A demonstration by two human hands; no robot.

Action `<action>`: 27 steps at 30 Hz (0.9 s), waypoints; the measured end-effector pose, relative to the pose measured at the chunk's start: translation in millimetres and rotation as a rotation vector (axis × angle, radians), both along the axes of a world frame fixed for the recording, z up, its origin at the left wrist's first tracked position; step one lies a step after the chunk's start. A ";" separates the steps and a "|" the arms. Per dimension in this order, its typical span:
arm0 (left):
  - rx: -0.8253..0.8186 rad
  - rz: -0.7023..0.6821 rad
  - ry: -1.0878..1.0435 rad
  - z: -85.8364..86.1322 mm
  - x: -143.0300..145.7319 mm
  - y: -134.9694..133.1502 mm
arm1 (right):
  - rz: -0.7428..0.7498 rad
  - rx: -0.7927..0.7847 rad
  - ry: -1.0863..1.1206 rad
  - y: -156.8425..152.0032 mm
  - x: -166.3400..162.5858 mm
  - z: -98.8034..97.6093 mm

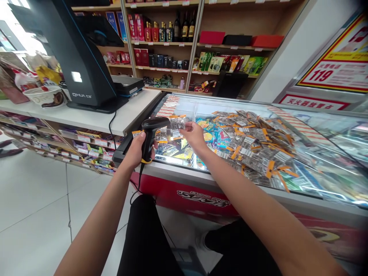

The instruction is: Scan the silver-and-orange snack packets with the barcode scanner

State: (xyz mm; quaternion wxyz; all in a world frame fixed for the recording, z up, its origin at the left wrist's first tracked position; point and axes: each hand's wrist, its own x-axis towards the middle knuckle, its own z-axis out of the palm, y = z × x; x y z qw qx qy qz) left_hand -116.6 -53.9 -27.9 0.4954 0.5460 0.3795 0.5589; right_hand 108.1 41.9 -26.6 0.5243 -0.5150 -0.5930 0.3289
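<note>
My left hand (pixel 137 150) is wrapped round the grip of a black barcode scanner (pixel 152 130), whose head points right. My right hand (pixel 195 135) pinches a small clear packet with an orange header (pixel 177 123) and holds it right in front of the scanner's head. Both hands hover over the left end of a glass-topped chest freezer (pixel 201 174). A large pile of similar small packets (pixel 255 145) lies spread on the freezer's glass lid to the right of my hands. The scanner's cable hangs down past the freezer's front.
A black checkout terminal (pixel 83 61) stands on a white counter (pixel 94 119) at left, with a bowl (pixel 47 96) and bags beside it. Shelves of bottles and boxes (pixel 172 34) line the back wall. White tiled floor lies at lower left.
</note>
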 end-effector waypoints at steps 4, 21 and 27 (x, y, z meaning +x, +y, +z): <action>-0.003 -0.021 0.026 -2.5 -2.0 0.7 | -0.013 0.019 0.006 -0.4 -2.6 -3.1; 0.007 0.049 -0.009 -1.6 0.5 0.7 | 0.016 -0.049 -0.254 -12.3 -3.8 2.0; 0.002 0.076 0.009 -2.8 0.1 3.2 | 0.261 0.116 -0.619 -25.2 -4.6 5.1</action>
